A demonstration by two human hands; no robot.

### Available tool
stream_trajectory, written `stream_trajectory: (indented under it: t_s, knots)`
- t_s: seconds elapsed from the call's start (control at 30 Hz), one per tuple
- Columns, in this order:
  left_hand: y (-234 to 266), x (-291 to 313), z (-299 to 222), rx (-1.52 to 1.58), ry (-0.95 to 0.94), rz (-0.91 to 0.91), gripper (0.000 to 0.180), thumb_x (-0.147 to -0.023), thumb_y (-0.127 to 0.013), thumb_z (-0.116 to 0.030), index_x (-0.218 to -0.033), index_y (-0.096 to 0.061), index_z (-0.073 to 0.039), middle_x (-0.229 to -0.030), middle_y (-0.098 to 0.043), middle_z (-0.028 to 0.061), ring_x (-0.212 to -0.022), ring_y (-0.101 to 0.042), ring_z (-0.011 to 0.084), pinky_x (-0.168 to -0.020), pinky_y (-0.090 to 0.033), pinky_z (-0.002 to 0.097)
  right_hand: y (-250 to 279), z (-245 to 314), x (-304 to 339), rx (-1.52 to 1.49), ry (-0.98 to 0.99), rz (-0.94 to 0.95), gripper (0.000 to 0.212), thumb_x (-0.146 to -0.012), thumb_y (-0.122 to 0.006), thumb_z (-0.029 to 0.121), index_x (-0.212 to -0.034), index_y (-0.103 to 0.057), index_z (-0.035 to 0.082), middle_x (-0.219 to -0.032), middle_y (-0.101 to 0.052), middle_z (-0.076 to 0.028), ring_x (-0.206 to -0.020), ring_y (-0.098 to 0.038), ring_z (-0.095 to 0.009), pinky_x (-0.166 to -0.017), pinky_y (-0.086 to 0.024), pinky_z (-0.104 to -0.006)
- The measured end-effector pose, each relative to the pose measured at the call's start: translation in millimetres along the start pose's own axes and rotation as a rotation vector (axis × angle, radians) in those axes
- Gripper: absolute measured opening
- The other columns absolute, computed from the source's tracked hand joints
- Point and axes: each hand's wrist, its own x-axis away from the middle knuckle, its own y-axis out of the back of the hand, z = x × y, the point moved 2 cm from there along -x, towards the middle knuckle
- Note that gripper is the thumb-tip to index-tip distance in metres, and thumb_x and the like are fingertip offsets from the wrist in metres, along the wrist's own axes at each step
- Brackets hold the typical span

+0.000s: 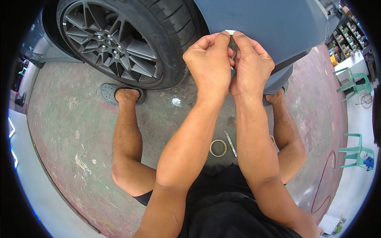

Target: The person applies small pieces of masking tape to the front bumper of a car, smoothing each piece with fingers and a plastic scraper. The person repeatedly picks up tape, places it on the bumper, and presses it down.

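Both of my hands are raised in front of the grey-blue car body panel [262, 23], just right of the tyre [174, 23]. My left hand [208, 57] is closed, thumb and fingers pinching one end of a small white strip [230, 31]. The other end sits in the pinch of my right hand [253, 57], also closed. Only a short bit of the strip shows above my thumbs, so its material is unclear. My fingertips are close together, and whether the strip touches the panel cannot be told.
Between my legs a tape roll [211, 148] lies on the floor beside a slim pen-like tool [230, 144]. White powder [176, 102] is spilled below the wheel [109, 43]. Green plastic chairs [351, 83], a red hose [323, 180] and stocked shelves [349, 35] stand along the right.
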Motion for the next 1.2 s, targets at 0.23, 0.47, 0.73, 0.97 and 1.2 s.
stream_trajectory:
  t_s: [0.23, 0.47, 0.73, 0.97, 1.2]
  knots:
    - [0, 1, 2, -0.131, -0.136, -0.04, 0.021, -0.093, -0.073, -0.011, -0.087, -0.073, 0.009, -0.062, -0.065, 0.0052, -0.054, -0.058, 0.0067, -0.045, -0.044, 0.0253, -2, 1, 3, 0.051, 0.01, -0.027, 0.017, -0.089, -0.076, 0.01, -0.089, -0.076, -0.007, -0.074, -0.069, -0.003, -0.066, -0.056, -0.006, -0.059, -0.044, -0.0226]
    - [9, 2, 7, -0.19, -0.139, -0.035, 0.021, -0.092, -0.076, -0.013, -0.087, -0.073, 0.007, -0.063, -0.066, 0.0039, -0.055, -0.058, 0.0069, -0.049, -0.044, 0.0258, 9, -6, 1, 0.049, 0.074, -0.092, 0.017, -0.089, -0.08, 0.01, -0.092, -0.077, -0.006, -0.075, -0.069, -0.003, -0.066, -0.056, -0.005, -0.06, -0.043, -0.0212]
    - [26, 3, 17, -0.479, -0.726, -0.081, 0.013, -0.088, -0.074, -0.001, -0.101, -0.076, 0.002, -0.078, -0.063, 0.0068, -0.066, -0.059, 0.0134, -0.056, -0.047, 0.0287, 8, -6, 5, 0.093, 0.169, -0.039, 0.017, -0.09, -0.08, 0.009, -0.095, -0.077, -0.007, -0.074, -0.068, 0.0, -0.064, -0.053, -0.003, -0.057, -0.041, -0.0197]
    - [36, -6, 28, -0.607, -1.089, -0.061, 0.032, -0.078, -0.073, 0.008, -0.107, -0.078, -0.005, -0.099, -0.061, 0.0104, -0.08, -0.058, 0.022, -0.064, -0.049, 0.033, 3, -5, 4, 0.055, 0.111, -0.014, 0.014, -0.09, -0.078, 0.007, -0.094, -0.077, -0.006, -0.073, -0.068, 0.001, -0.063, -0.052, -0.003, -0.057, -0.04, -0.0196]
    - [36, -5, 27, -0.676, -1.129, -0.041, 0.042, -0.072, -0.073, 0.007, -0.111, -0.078, -0.009, -0.11, -0.062, 0.0141, -0.092, -0.058, 0.0289, -0.071, -0.049, 0.0377, 1, -7, 2, 0.029, 0.113, -0.004, 0.014, -0.09, -0.078, 0.008, -0.094, -0.077, -0.006, -0.074, -0.068, 0.0, -0.064, -0.053, -0.003, -0.058, -0.041, -0.0198]
